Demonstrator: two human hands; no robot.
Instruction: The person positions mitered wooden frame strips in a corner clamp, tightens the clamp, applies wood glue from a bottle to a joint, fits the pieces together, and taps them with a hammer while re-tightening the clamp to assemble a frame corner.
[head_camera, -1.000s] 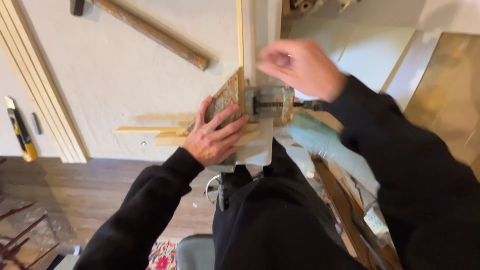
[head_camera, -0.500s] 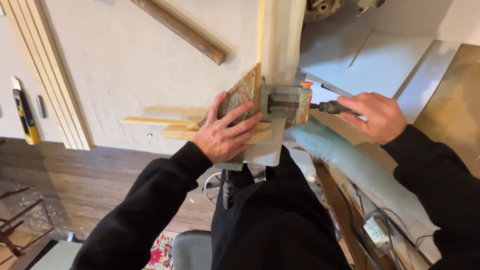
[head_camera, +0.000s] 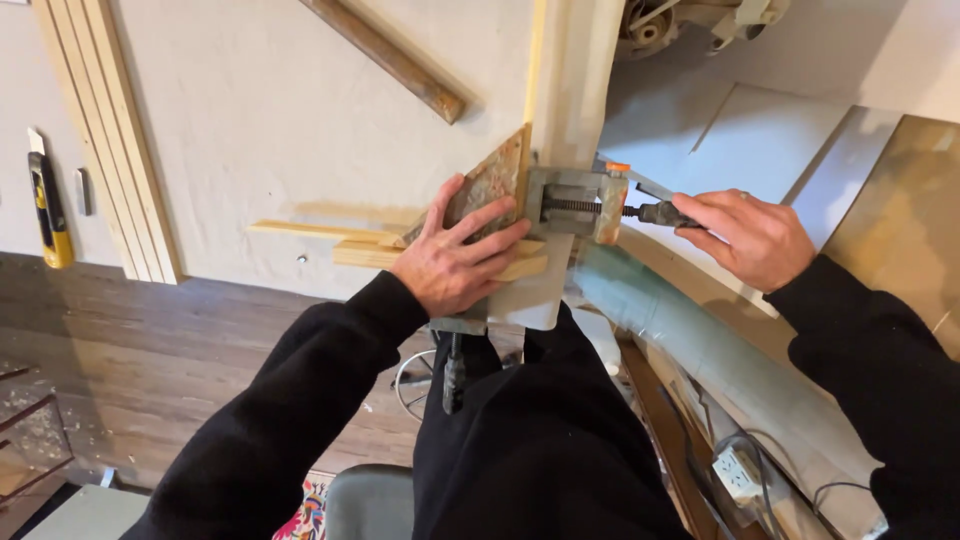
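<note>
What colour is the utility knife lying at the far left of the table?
Yellow and black utility knife, seen in the head view.

Dull grey metal clamp (head_camera: 575, 203) — pale raw-wood strips (head_camera: 350, 243)

My left hand (head_camera: 455, 265) lies flat on a three-cornered block (head_camera: 480, 190) and on the thin sticks (head_camera: 350, 245) that poke out to the left under my fingers, all on top of the table (head_camera: 260, 120). Just right of my left fingers sits the clamp (head_camera: 575, 203) on the upright board (head_camera: 575, 90), and my right hand (head_camera: 750, 235) holds its handle (head_camera: 655, 213) further right. Far left of my fingers a knife (head_camera: 48, 205) lies past the long strips (head_camera: 110, 140), and a bar (head_camera: 385, 58) lies behind them.
</note>
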